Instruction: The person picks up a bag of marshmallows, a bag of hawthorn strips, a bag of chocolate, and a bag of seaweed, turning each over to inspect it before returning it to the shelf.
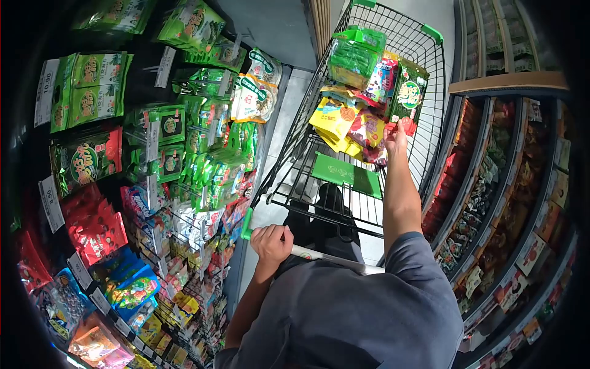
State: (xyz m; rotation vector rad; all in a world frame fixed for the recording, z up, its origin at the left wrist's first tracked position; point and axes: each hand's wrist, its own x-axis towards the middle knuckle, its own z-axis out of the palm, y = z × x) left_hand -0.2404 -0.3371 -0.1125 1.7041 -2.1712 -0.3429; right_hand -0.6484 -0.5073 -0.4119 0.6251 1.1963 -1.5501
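My left hand (271,243) is closed around the handle of the shopping cart (434,74), near its left green end. Stretched forward over the basket, my right hand (397,138) pinches the red edge of a dark green snack bag (408,92). That bag lies at the right of the pile in the cart. Beside it are a bright green pack (355,58), yellow bags (334,120), a purple bag (369,128) and a pink-and-blue bag (382,80). My right fingertips are partly hidden.
Hanging snack bags (92,86) with price tags line a rack close on the left. To the right run shelf bins (485,184) of wrapped goods. A green plastic panel (346,174) is on the near part of the cart. A grey pillar (270,31) stands ahead on the left.
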